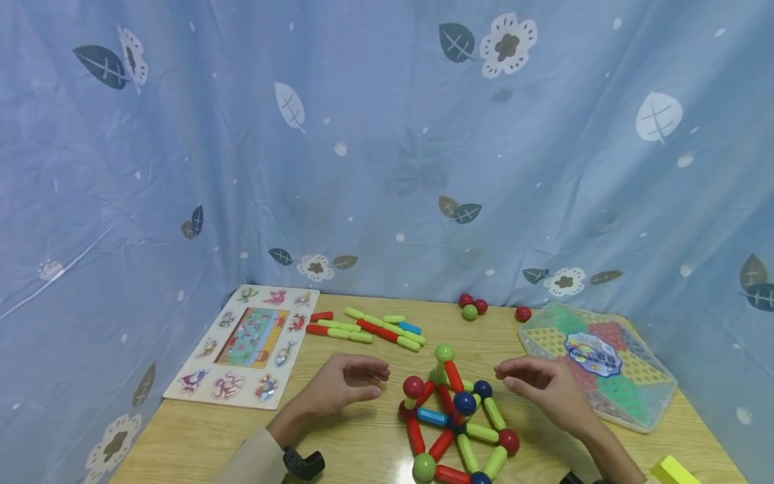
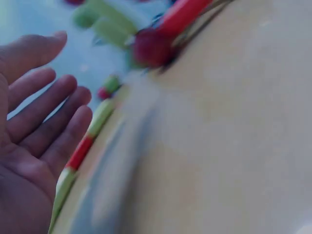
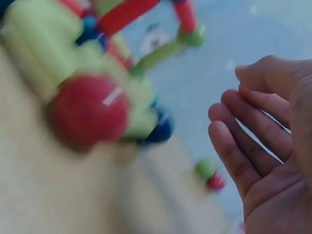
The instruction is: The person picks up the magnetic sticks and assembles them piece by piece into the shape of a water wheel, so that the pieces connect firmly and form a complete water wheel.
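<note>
Between the two hands stands a structure of colored rods and balls, with a flat wheel-like base and some raised pieces. A red ball (image 1: 414, 387) tops its left side, a green ball (image 1: 444, 353) its back, and a dark blue ball (image 1: 465, 403) rises near the middle. My left hand (image 1: 345, 384) hovers left of it, fingers relaxed, touching nothing; its palm also shows in the left wrist view. My right hand (image 1: 547, 390) is held to the right, likewise apart from it. In the right wrist view a red base ball (image 3: 90, 111) looms blurred beside the relaxed fingers.
Loose green, red and blue rods (image 1: 377, 329) lie behind the structure. Several loose balls (image 1: 469, 312) sit at the back edge. A picture puzzle board (image 1: 199, 383) lies left, a checkers board in a clear case (image 1: 650, 417) right. A yellow block (image 1: 674, 470) is at front right.
</note>
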A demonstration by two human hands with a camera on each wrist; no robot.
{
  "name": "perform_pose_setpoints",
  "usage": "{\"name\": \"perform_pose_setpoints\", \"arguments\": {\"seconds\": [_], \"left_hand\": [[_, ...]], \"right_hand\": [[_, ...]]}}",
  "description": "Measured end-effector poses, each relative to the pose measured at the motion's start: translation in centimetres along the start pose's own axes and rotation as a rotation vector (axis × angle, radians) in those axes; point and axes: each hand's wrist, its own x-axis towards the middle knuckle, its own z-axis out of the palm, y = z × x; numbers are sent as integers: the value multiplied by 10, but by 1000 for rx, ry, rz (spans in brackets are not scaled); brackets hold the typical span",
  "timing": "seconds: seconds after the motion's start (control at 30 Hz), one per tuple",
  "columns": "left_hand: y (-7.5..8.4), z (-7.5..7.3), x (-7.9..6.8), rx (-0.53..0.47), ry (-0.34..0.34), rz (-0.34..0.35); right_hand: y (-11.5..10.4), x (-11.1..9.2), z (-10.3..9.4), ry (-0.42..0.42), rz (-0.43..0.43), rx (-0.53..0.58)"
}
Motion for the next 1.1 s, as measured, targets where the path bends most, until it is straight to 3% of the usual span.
{"name": "perform_pose_setpoints", "arguments": {"seconds": [0.2,0.4,0.63,0.83,0.97,1.03,1.1], "left_hand": [[0,-48,6,33,137,9],[-5,-67,23,269,241,-62],[-15,-56,41,668,253,-63],[-16,-42,46,887,222,-56],[-8,-33,43,894,264,-88],[1,-25,41,808,303,-98],[12,-13,41,647,329,-111]], "right_hand": [[32,-23,5,0,85,62],[37,-27,11,-11,81,103],[36,-28,13,-24,96,113],[38,-28,14,-22,113,102],[38,-27,14,-23,122,98],[38,-27,14,-20,122,91],[38,-28,14,-17,120,86]]}}
